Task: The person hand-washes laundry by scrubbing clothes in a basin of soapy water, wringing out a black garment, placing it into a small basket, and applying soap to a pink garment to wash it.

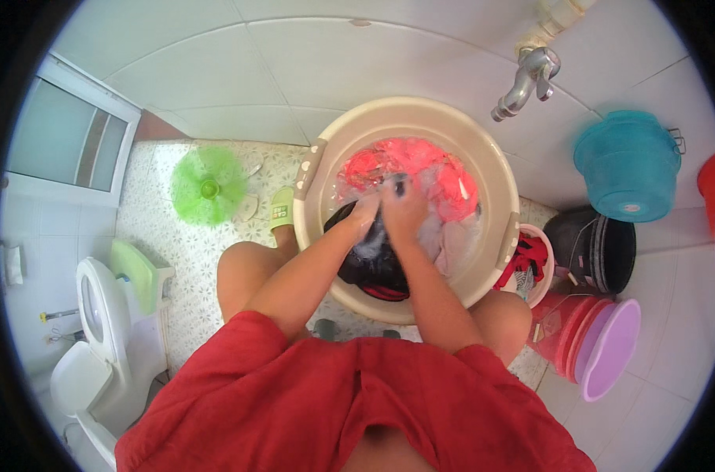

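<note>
Tub: beige (420,118), in front of my knees, suds (430,236) inside.
My left hand (365,214): near the tub's middle, fingers close to my other hand.
My right hand (405,211): just beside it, curled, a dark bit (400,187) showing at its top.
Grip: my 2 hands are blurred among the suds, so I cannot tell whether either is closed on anything.
Black cloth (373,269): in the tub at 7 o'clock, between my forearms.
Pink cloth (458,189): heaped from 11 to 2 o'clock, beyond my fingers.
Small basin (547,271): outside at 4 o'clock, holding red clothes (532,253).
Blue bucket (628,169): at 3 o'clock.
</note>
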The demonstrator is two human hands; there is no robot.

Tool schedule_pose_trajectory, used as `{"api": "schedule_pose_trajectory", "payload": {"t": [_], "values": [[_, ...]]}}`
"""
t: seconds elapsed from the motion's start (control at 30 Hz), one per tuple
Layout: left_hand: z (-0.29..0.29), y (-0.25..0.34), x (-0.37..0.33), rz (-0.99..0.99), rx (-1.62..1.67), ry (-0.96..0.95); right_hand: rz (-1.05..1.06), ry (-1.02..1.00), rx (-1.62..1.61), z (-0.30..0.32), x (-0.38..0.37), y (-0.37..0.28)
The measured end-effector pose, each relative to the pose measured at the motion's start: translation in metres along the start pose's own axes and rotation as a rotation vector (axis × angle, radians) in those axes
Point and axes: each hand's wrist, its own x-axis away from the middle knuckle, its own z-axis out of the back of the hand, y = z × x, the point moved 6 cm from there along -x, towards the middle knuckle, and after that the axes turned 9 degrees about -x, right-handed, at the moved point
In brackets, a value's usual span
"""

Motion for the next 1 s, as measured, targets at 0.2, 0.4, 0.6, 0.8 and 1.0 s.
{"api": "schedule_pose_trajectory", "payload": {"t": [0.2,0.4,0.6,0.8,1.0], "values": [[0.033,0.004,0.015,-0.095,-0.734,-0.045,-0.357,-0.226,-0.002,-0.004,-0.010,0.079],[-0.005,-0.006,0.023,-0.247,-1.572,-0.036,-0.132,-0.791,0.028,-0.036,0.042,0.098],[0.040,-0.001,-0.016,0.221,-1.072,0.144,-0.512,-0.507,0.257,-0.026,0.040,0.137],[0.013,-0.019,-0.017,0.331,0.070,-0.108,-0.330,-0.328,-0.101,-0.028,0.051,0.040],[0.024,-0.041,-0.018,0.062,0.153,-0.062,-0.241,-0.215,-0.236,-0.007,0.015,-0.007]]}}
